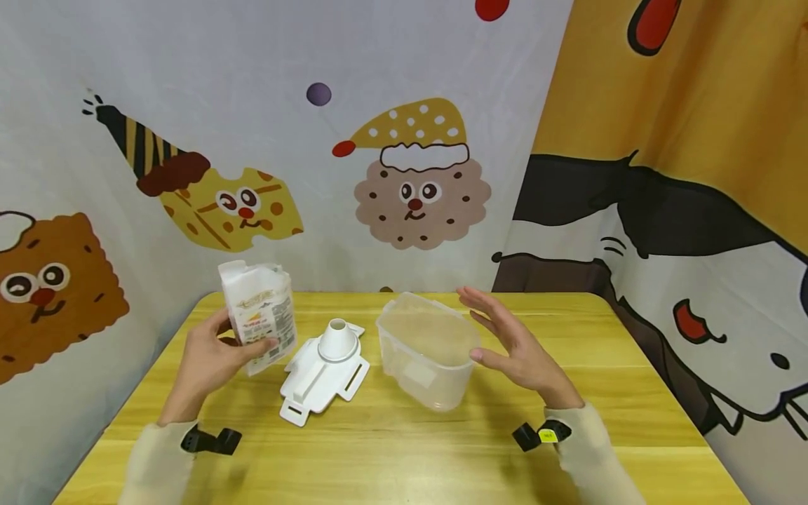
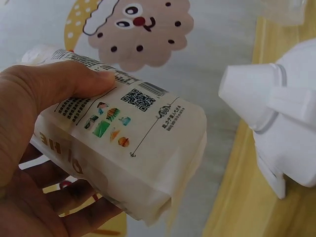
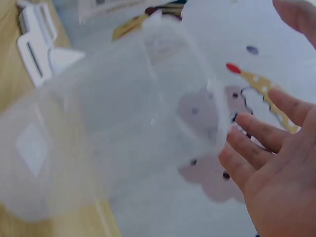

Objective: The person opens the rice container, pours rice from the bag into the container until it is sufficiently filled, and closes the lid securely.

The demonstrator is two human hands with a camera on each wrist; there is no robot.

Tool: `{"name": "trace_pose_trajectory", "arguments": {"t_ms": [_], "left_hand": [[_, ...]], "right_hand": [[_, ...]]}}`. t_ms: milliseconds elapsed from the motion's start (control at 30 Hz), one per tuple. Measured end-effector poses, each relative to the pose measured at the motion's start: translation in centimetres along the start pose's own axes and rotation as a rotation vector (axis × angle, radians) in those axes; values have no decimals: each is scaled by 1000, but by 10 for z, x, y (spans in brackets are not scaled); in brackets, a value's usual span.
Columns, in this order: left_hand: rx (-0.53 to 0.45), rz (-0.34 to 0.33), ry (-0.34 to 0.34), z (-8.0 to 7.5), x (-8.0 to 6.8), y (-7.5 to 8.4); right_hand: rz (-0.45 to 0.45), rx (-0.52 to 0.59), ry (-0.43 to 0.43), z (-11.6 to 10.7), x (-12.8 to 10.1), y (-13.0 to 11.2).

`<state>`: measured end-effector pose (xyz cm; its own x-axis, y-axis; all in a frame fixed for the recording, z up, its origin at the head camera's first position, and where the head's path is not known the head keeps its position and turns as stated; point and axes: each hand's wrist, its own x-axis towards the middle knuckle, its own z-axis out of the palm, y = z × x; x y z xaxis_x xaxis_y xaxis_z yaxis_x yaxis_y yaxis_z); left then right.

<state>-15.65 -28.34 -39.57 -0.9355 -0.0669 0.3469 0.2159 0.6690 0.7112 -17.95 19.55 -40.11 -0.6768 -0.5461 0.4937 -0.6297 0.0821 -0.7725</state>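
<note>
Looking down from the head camera, the left hand [image 1: 211, 358] grips a white printed packet [image 1: 260, 319] upright above the left part of the yellow bench [image 1: 404, 449], while the right hand [image 1: 514, 347] hovers open, fingers straight, just beside a clear plastic container [image 1: 428, 358] standing on the bench, with a white lid with a spout [image 1: 325, 368] lying between packet and container. Only the left wrist view shows the packet's QR code and barcode, with the thumb [image 2: 74, 84] pressed on that printed face. Only the right wrist view, though blurred, shows the fingers [image 3: 252, 148] beside the container's rim, contact unclear.
</note>
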Motion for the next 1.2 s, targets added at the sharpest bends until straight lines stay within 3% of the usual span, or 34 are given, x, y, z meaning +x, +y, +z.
{"name": "trace_pose_trajectory", "arguments": {"t_ms": [233,633,867,1200], "left_hand": [[-3,15,-54,-9,5,16],[14,58,-170,-24,13,38],[44,62,-232,-31,18,52],[85,112,-287,-32,27,68]], "right_hand": [[-76,86,-16,20,16,-19],[-62,254,-59,62,42,-36],[-88,383,-97,90,55,-38],[-49,598,-189,134,68,-29]]}}
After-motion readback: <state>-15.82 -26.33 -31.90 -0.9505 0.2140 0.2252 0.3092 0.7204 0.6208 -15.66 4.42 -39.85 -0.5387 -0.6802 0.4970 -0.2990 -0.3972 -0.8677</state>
